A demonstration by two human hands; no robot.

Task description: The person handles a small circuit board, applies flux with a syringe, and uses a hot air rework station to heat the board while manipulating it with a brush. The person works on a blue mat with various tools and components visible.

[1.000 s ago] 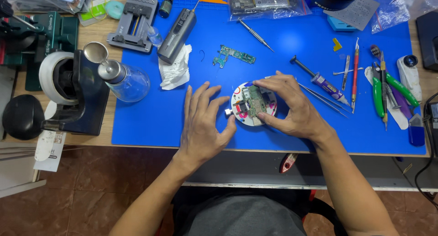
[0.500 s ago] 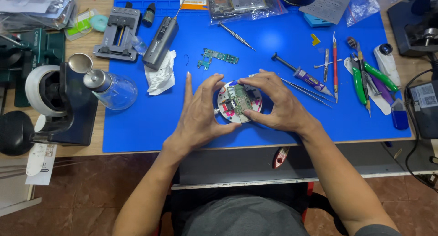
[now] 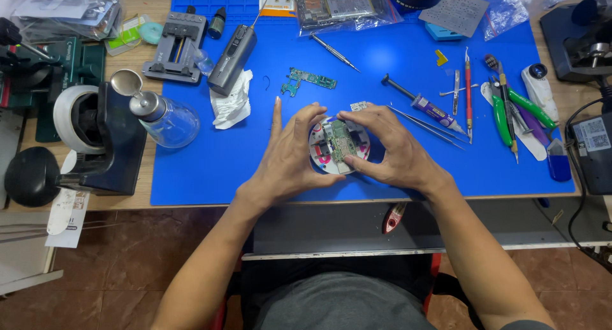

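Note:
A round white holder (image 3: pixel 326 153) with a green circuit board (image 3: pixel 338 142) clamped on it sits on the blue work mat (image 3: pixel 204 164). My left hand (image 3: pixel 288 161) cups the holder's left side, thumb and fingers curled around its rim, index finger pointing up. My right hand (image 3: pixel 390 150) wraps the right side, fingertips over the top edge. Both hands grip the holder between them. A second small green board (image 3: pixel 310 80) lies on the mat just beyond.
Tweezers (image 3: pixel 424 123), a syringe tube (image 3: pixel 426 107), screwdrivers and green pliers (image 3: pixel 519 110) lie to the right. A black handheld tool (image 3: pixel 231 52), crumpled tissue (image 3: pixel 231 107), glass bottle (image 3: pixel 164 118) and grey clamp fixture (image 3: pixel 174 48) sit left. A microscope base (image 3: pixel 89 139) stands at the far left.
Both hands have closed in around the round holder, with the left hand now cupping its rim. The camera view has shifted slightly, so the scene has moved in frame.

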